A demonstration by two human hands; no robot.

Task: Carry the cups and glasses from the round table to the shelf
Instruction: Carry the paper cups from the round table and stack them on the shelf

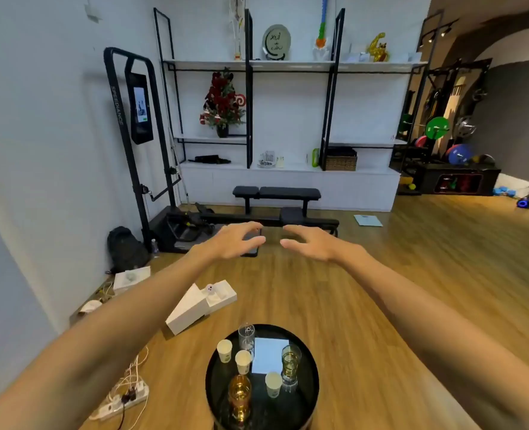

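A round black table [311, 383] stands low in front of me. On it are three white paper cups [224, 350] [243, 361] [273, 384], a clear glass [246, 335], an amber glass [239, 395] and a green-tinted glass [291, 363]. My left hand [232, 240] is stretched out far above the table, fingers and thumb curled round a dark flat thing like a phone [251, 252]. My right hand [311, 243] hovers beside it with loosely curved fingers, holding nothing. The white shelf unit [288, 167] stands against the far wall.
A pale card [269, 355] lies on the table. On the floor are white boxes [194, 305], a power strip with cables [123, 398] and a backpack [126, 249]. A black workout bench [277, 193] stands before the shelf; weights [458, 153] sit at the right.
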